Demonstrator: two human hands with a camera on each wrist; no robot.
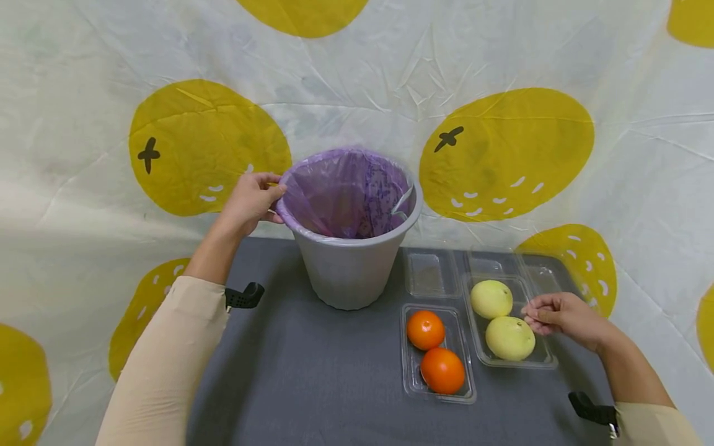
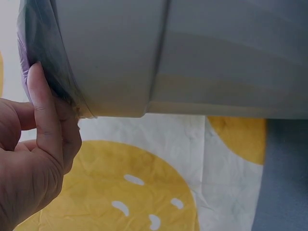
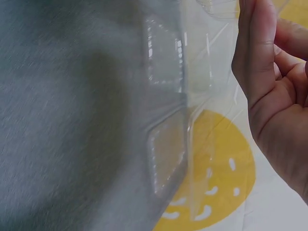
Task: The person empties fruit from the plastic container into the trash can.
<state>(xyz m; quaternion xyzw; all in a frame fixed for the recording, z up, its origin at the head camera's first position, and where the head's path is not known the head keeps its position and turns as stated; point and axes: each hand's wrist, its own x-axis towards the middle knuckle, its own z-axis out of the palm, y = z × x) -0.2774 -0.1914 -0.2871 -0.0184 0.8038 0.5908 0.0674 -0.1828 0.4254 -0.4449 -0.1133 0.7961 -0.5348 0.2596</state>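
A light grey bin (image 1: 348, 272) stands tilted toward the viewer, lined with a thin purple bag (image 1: 340, 189) folded over its rim. At the rim's left side my left hand (image 1: 253, 201) pinches bag and rim, thumb on top; the left wrist view shows its fingers against the bag. A whitish scrap (image 1: 403, 201) shows inside the bin's right wall. My right hand (image 1: 566, 317) is beside two pale yellow fruits (image 1: 510, 339) in a clear plastic box (image 1: 546, 358). Its fingers are bent with fingertips close together; I cannot tell whether they hold anything.
Two oranges (image 1: 426, 330) sit in another clear box (image 1: 411, 379), left of the yellow fruits. Clear lids (image 1: 432, 275) lie folded back behind both boxes. All stand on a dark grey table (image 1: 323, 384) against a white cloth (image 1: 357, 80) with yellow prints.
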